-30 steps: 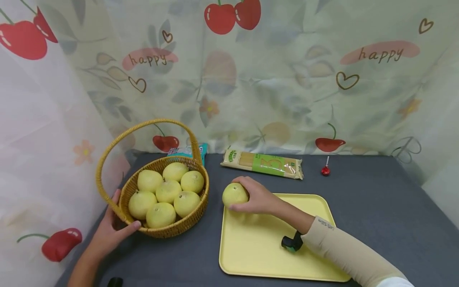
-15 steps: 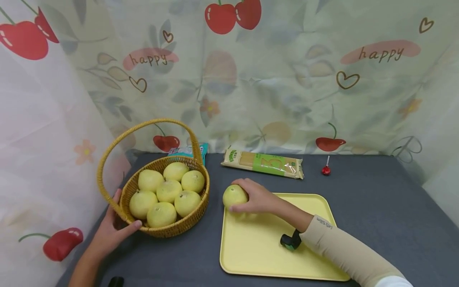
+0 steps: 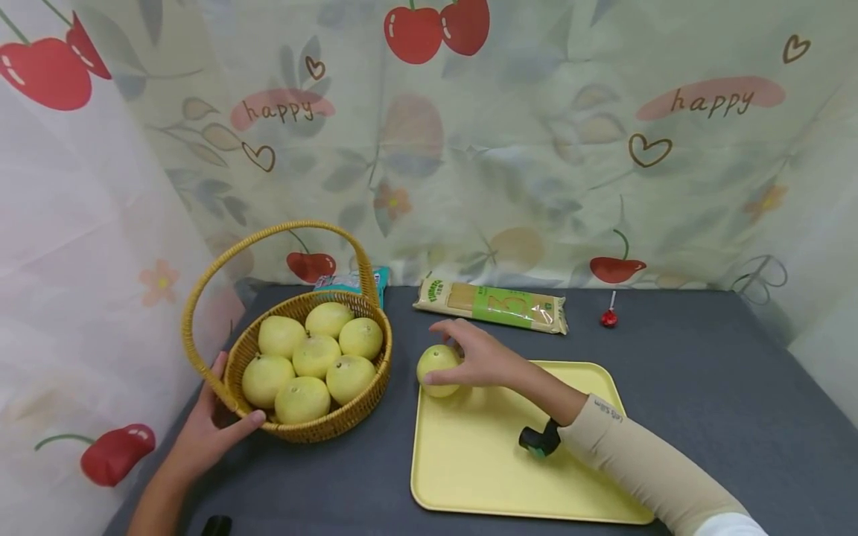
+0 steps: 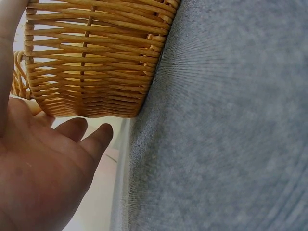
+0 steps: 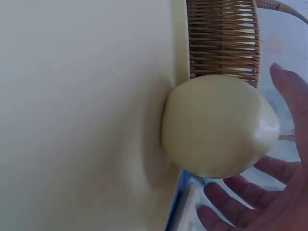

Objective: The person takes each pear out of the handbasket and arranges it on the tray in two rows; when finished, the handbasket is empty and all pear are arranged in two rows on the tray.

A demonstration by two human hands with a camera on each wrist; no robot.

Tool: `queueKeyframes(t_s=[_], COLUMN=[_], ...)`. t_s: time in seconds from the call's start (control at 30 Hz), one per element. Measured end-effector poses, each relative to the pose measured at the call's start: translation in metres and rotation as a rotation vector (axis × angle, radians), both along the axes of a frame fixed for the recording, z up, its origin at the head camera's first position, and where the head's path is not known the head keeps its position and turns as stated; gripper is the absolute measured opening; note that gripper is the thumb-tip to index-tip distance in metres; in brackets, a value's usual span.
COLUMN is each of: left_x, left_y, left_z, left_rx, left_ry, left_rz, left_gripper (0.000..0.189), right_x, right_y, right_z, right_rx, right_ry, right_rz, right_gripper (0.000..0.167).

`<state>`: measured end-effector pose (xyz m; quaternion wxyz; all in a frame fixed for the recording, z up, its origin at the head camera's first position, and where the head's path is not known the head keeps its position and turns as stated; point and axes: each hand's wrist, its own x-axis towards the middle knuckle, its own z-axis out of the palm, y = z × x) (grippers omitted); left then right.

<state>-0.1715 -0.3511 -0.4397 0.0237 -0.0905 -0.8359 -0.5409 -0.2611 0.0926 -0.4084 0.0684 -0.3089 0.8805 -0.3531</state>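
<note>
A round yellow-green fruit [image 3: 439,370] sits on the far left corner of the yellow tray [image 3: 482,476]. My right hand [image 3: 479,359] is spread around its right side, thumb in front and fingers raised behind. In the right wrist view, a gap shows between the fingers [image 5: 231,204] and the smooth fruit [image 5: 219,127]. Several similar fruits [image 3: 315,357] fill a wicker basket [image 3: 362,417] with a tall handle on the left. My left hand [image 3: 204,439] rests against the basket's near left side, thumb at the rim, fingers stretched along the outer wall.
A noodle packet [image 3: 492,305] lies behind the tray, and a red lollipop [image 3: 608,318] is at the back right. A blue packet [image 3: 348,281] is partly hidden behind the basket. Patterned curtains [image 3: 503,186] enclose the back and sides of the dark tabletop [image 3: 710,387].
My right hand has loosened from the fruit: its fingers have opened and lifted, and the fruit stays on the tray corner. The left hand and basket have stayed put.
</note>
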Motion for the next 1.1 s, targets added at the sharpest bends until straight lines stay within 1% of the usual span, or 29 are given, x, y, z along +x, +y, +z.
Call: queueKeyframes(t_s=[0.07, 0.17, 0.33, 0.5, 0.67, 0.77, 0.83, 0.97, 1.1], left_x=[-0.001, -0.001, -0.001, 0.000, 0.001, 0.000, -0.001, -0.001, 0.000], left_y=[0.000, 0.000, 0.001, 0.001, -0.001, 0.000, 0.001, 0.001, -0.001], left_z=[0.000, 0.000, 0.000, 0.000, -0.001, -0.002, -0.002, 0.000, 0.001], left_rx=[0.006, 0.004, -0.009, -0.022, -0.027, -0.034, -0.032, -0.026, -0.030], left_ry=[-0.007, -0.013, -0.016, -0.001, 0.012, 0.005, -0.002, -0.006, -0.002], left_rz=[0.001, 0.004, 0.010, 0.007, 0.002, 0.000, -0.002, -0.005, -0.002], left_gripper=[0.104, 0.104, 0.104, 0.104, 0.104, 0.104, 0.104, 0.105, 0.105], right_x=[0.000, 0.001, 0.003, 0.004, 0.007, 0.008, 0.007, 0.003, -0.003], right_y=[-0.003, -0.008, -0.026, -0.053, -0.083, -0.097, -0.104, -0.114, -0.123], right_z=[0.004, 0.009, 0.021, 0.032, 0.037, 0.036, 0.034, 0.032, 0.036], right_rx=[0.014, 0.037, 0.068, 0.091, 0.071, 0.058, 0.070, 0.147, 0.226], right_ry=[0.033, 0.112, 0.212, 0.249, 0.282, 0.281, 0.263, 0.231, 0.200], right_rz=[0.008, 0.024, 0.072, 0.165, 0.271, 0.306, 0.316, 0.339, 0.360], right_gripper=[0.083, 0.083, 0.080, 0.071, 0.062, 0.058, 0.058, 0.058, 0.058])
